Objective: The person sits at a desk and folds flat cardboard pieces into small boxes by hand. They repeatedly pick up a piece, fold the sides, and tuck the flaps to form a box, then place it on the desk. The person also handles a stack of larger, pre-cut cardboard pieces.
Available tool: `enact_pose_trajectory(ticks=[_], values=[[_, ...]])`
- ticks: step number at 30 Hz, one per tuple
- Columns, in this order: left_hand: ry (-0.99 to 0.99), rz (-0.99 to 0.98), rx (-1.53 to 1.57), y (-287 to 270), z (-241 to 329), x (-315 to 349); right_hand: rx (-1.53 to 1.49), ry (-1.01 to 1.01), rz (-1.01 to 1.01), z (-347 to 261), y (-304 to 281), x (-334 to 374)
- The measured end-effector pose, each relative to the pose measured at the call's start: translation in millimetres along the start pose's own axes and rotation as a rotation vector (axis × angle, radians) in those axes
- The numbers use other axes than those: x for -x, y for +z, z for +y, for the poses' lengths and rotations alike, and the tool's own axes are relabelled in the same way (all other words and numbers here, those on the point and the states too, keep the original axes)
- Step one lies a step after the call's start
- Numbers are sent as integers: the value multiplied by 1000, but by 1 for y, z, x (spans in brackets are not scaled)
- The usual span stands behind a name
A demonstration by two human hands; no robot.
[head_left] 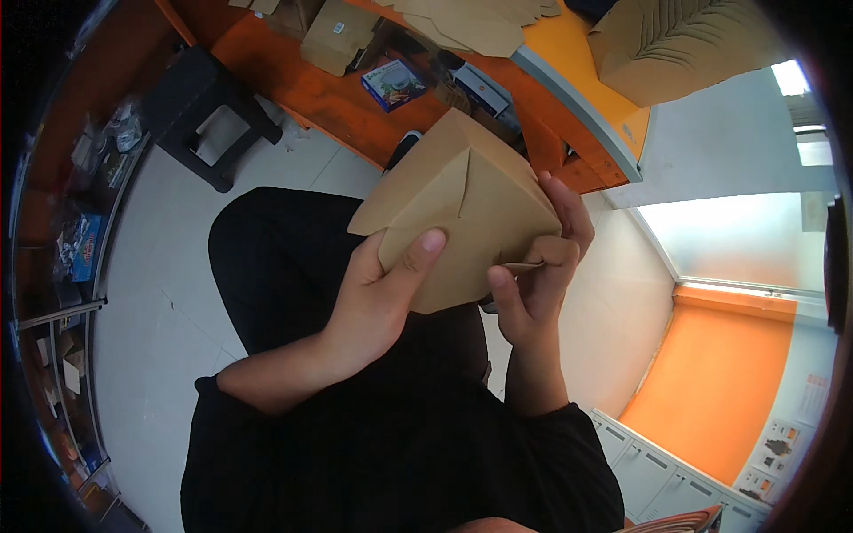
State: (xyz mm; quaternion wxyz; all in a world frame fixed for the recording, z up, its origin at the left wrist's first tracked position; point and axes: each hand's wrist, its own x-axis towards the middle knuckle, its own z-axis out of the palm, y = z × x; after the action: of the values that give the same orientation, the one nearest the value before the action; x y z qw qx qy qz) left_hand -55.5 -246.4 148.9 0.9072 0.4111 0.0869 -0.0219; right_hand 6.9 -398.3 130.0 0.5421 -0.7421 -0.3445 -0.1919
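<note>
While the left hand [378, 293] grips the brown carton [498, 204] above the lap [275, 266], thumb pressed on one face, the right hand [542, 284] pinches its small flap [522, 266], apparently mid-fold; the next move calls for a steady left hold and light right fingers. Beyond, cardboard pieces [466, 31] lie on a yellow-topped desk [569, 53].

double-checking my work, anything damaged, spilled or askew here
Nothing looks spilled or plainly damaged. One uneven spot: a small flap juts from the brown cardboard box at the right hand, not flush with the face around it.
</note>
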Motion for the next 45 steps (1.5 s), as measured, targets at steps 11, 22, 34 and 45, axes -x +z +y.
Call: enact_pose_trajectory(ticks=[11, 22, 34, 45], values=[[-62, -69, 86, 0, -3, 7, -62, -148, 123, -2, 4, -3], [133, 3, -40, 4, -5, 7, 151, -128, -34, -1, 0, -7], [63, -88, 60, 3, 1, 7, 8, -177, -31, 6, -1, -6], [43, -150, -282, 9, 5, -1, -367, 54, 51, 6, -10, 4]])
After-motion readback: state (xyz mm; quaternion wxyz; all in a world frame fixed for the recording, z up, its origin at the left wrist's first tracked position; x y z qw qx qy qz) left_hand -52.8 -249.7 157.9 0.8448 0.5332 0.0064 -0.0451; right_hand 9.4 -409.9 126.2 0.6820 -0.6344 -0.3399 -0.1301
